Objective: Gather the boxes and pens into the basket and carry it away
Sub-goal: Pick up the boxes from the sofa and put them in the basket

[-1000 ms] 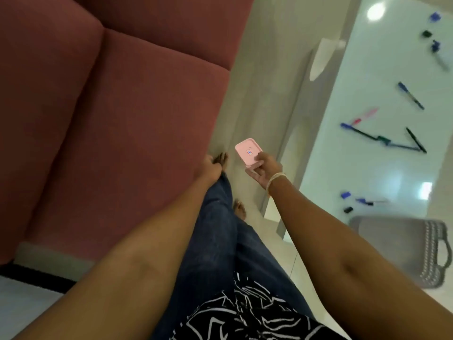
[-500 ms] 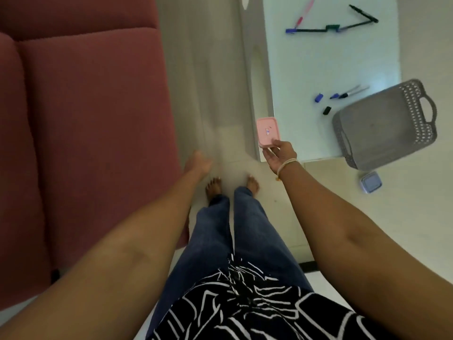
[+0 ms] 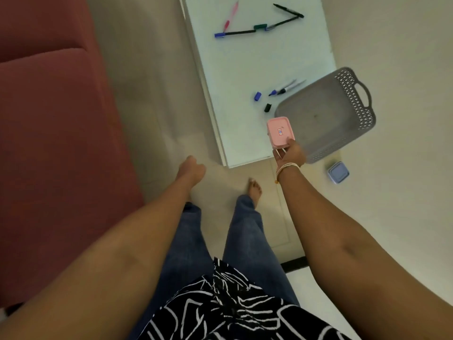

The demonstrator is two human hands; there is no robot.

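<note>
My right hand (image 3: 290, 153) grips a small pink box (image 3: 280, 132) and holds it over the near corner of the white table (image 3: 235, 77), just left of the grey basket (image 3: 343, 133). The basket overhangs the table's right edge and has nothing in it. A blue box (image 3: 338, 172) lies on the floor below the basket. Several pens lie on the table: a pink pen (image 3: 230, 17), black pens (image 3: 286, 11) at the far end, and two pens (image 3: 285, 87) with loose caps (image 3: 257, 96) near the basket. My left hand (image 3: 191, 171) hangs loosely curled, holding nothing.
A dark red sofa (image 3: 56, 143) fills the left side. Beige floor runs between the sofa and the table, where my bare foot (image 3: 254, 190) stands. A dark threshold strip (image 3: 293, 262) crosses the floor near my right leg.
The view swung from the sofa toward the table. My right hand carried the pink box rightward to the basket's left rim. The left hand stayed hanging.
</note>
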